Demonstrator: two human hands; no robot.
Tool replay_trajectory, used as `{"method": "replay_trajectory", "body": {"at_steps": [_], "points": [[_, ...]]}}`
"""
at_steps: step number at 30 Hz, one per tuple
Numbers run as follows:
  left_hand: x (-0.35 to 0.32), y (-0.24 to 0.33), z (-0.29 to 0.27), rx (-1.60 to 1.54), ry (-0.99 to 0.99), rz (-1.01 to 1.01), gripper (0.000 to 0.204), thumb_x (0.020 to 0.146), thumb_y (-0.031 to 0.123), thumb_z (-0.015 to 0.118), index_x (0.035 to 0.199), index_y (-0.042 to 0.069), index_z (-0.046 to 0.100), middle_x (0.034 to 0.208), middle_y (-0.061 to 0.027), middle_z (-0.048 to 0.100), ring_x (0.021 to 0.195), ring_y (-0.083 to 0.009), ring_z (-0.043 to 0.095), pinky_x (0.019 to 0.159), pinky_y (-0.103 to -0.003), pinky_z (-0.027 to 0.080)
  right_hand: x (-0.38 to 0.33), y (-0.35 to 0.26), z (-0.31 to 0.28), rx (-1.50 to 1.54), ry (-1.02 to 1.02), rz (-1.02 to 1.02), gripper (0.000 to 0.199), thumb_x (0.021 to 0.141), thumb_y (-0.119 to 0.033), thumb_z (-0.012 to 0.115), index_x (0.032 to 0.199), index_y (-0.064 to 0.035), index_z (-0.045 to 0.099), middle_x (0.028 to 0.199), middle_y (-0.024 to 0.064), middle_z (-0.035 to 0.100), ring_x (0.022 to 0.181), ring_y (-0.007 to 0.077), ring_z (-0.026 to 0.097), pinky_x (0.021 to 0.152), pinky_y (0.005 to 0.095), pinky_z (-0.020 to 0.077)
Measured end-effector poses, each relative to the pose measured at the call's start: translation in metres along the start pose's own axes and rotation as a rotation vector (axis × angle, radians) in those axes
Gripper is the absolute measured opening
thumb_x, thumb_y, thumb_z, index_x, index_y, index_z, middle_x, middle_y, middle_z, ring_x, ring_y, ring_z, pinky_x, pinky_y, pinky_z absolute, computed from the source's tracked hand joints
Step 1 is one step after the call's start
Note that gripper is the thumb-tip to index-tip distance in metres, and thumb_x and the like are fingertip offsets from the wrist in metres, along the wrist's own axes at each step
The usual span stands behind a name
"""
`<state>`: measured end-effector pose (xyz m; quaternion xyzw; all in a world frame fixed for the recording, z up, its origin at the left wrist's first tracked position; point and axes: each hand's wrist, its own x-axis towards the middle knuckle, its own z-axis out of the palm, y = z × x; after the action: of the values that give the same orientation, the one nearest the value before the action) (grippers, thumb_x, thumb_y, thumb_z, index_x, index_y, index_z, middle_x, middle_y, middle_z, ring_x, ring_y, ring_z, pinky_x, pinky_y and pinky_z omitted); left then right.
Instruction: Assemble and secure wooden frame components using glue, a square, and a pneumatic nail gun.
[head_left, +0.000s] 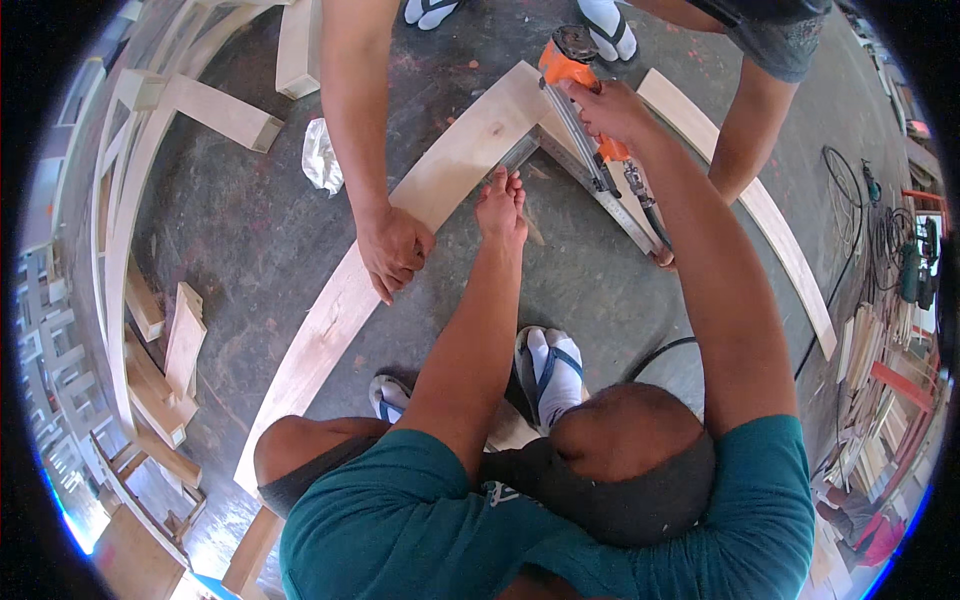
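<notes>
A long pale wooden board [335,300] runs diagonally across the floor and meets a shorter board at its far end. In the corner where they meet lies a metal carpenter's square [521,152], its blade along the shorter board. My left hand [502,208] is closed on the square's thick end. My right hand [612,112] grips the handle of an orange nail gun [566,66], held over the joint; its lower parts and the shorter board partly hide each other. A co-worker's hand [395,250] presses on the long board; fingers [665,258] show at the shorter board's near end.
Another long board [750,205] lies to the right, beyond an air hose [665,345]. Curved wooden frames [125,220] and cut wood blocks [185,340] are on the left. A crumpled white bag [321,157] lies near the co-worker's arm. Cables and power tools [910,272] stand far right.
</notes>
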<state>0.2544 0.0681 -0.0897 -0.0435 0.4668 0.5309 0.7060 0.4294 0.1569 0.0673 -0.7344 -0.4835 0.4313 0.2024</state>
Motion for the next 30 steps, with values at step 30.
{"method": "replay_trajectory", "body": {"at_steps": [30], "points": [[-0.004,-0.001,0.002,-0.01,0.034,-0.028,0.013,0.096,0.021,0.067,0.103,0.014,0.058,0.087,0.0018,0.065,0.08,-0.0083,0.059,0.077,-0.026,0.046,0.026,-0.018,0.016,-0.032,-0.144,-0.002,0.055,0.09,-0.058,0.065,0.088,-0.0035,0.06,0.066,0.0001,0.053,0.054,0.0102,0.048,0.052,0.0283,0.0411]]}}
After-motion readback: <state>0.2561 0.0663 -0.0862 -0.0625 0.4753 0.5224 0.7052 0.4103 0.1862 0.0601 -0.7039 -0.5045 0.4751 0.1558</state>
